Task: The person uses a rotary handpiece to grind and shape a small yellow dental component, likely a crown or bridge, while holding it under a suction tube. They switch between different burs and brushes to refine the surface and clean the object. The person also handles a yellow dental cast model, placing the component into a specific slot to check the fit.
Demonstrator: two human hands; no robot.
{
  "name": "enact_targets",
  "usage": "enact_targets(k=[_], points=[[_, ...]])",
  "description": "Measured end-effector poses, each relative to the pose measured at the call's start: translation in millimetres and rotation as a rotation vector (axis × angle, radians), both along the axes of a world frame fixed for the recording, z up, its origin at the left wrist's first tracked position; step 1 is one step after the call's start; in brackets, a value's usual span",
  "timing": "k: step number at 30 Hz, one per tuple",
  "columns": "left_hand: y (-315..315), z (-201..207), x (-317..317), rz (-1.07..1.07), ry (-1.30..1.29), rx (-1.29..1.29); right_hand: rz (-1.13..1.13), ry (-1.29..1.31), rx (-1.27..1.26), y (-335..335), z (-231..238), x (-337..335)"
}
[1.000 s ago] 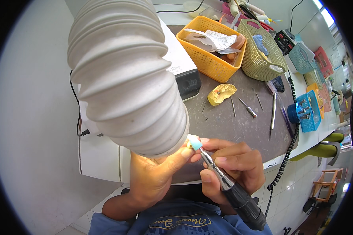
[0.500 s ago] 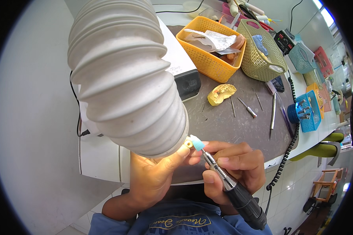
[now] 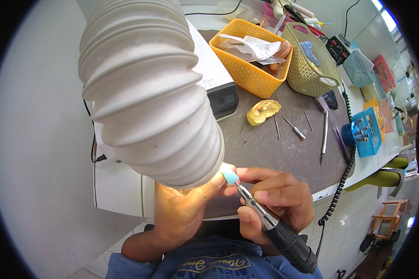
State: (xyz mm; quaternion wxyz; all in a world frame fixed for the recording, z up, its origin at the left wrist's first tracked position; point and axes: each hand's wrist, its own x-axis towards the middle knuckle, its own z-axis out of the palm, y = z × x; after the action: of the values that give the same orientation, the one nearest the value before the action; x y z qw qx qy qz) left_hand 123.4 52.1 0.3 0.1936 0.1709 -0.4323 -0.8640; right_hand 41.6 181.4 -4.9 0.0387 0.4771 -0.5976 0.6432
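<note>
In my right hand (image 3: pixel 286 197) is a rotary handpiece (image 3: pixel 287 242) with a black body and silver nose, gripped like a pen. Its light-blue cone-shaped grinding stone (image 3: pixel 230 176) sits against the fingertips of my left hand (image 3: pixel 184 204). These fingers are pinched around a small pale tooth-coloured piece, mostly hidden behind the stone and washed out by bright light. Just above my left hand is the mouth of a thick ribbed white hose (image 3: pixel 158 116), which covers part of the fingers. Ahead on the dark mat lies a yellow plaster dental model (image 3: pixel 261 113).
Thin metal tools, including a small brush-like one (image 3: pixel 294 128), lie on the dark mat (image 3: pixel 260 151). Behind are an orange basket (image 3: pixel 251 76) and an olive basket (image 3: pixel 312 76), both filled. A coiled black cord (image 3: pixel 342 186) hangs at the right, near a blue basket (image 3: pixel 370 135) of burs.
The grinding stone has shifted slightly left and down against the small piece, which is now largely covered. My right-hand fingers have moved a little left with the handpiece.
</note>
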Motion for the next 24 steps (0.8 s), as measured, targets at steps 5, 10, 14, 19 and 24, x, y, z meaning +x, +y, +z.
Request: enact_targets(k=[5, 10, 14, 19, 24], points=[[-1.7, -3.6, 1.8, -0.03, 0.022, -0.022, -0.053, -0.097, -0.124, -4.8, -2.9, 1.3], [-4.2, 1.7, 1.0, -0.085, 0.001, -0.014, -0.106, -0.131, -0.159, -5.5, 2.0, 3.2], [0.5, -4.9, 1.4, 0.01, 0.006, -0.005, -0.076, -0.133, -0.161, -4.4, 0.0, 4.0], [-1.1, -8.1, 0.6, -0.011, -0.001, 0.024, -0.039, -0.073, -0.139, -5.4, -3.6, -0.1], [-0.2, -4.7, 1.3, -0.011, 0.042, 0.018, 0.011, -0.201, -0.199, -0.5, -3.8, 2.7]])
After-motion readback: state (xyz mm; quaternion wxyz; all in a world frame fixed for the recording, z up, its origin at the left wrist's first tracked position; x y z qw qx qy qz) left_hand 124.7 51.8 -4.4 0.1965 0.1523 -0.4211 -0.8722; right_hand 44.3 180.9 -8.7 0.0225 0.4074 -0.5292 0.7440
